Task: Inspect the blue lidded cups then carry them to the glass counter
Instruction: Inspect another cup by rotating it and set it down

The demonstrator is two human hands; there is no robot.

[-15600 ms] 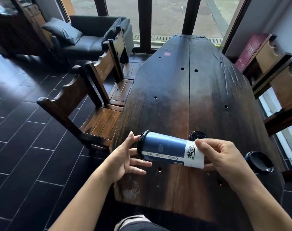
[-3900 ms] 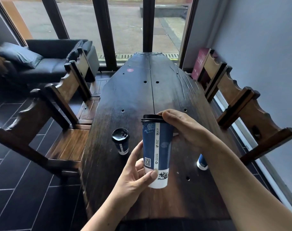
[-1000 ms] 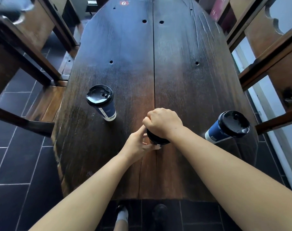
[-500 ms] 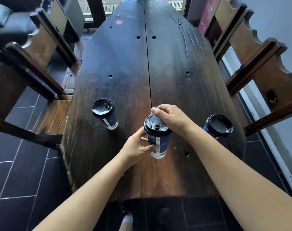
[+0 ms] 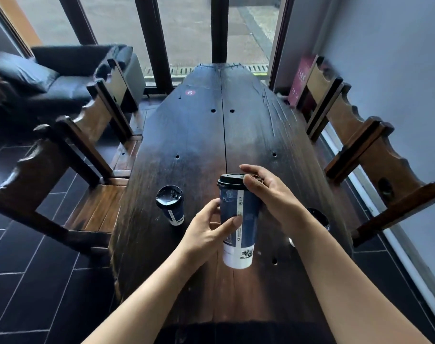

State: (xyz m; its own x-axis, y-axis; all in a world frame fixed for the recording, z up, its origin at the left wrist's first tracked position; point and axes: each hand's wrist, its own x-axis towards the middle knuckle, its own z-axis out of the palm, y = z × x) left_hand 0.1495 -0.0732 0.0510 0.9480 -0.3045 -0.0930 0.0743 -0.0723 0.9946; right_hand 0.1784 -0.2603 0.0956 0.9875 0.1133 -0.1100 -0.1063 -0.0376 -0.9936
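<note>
**A:** What are the hands on?

**B:** Both hold one blue lidded cup [image 5: 237,219], upright in the air above the near part of the dark wooden table [image 5: 201,135]. The left hand [image 5: 206,234] wraps the cup's middle from the left, with the thumb across the near face and the fingers curled round behind. The right hand [image 5: 268,192] comes in from the right, its thumb and fingers closed on the rim of the black lid [image 5: 230,179].

**A:** And the arms?

**B:** Both forearms are bare. They reach forward from the near edge and converge on the cup, the right wrist higher than the left.

**A:** Other cups?

**B:** A second cup [image 5: 170,203] stands on the table left of the held one, apart from it. A third cup [image 5: 318,217] is on the right, mostly hidden behind the right forearm.

**A:** Around the table?

**B:** There is a wooden chair [image 5: 62,155] on the left and another on the right. A black sofa [image 5: 69,68] sits far left, and a round red sticker [image 5: 189,92] marked 6 is near the far end.
</note>
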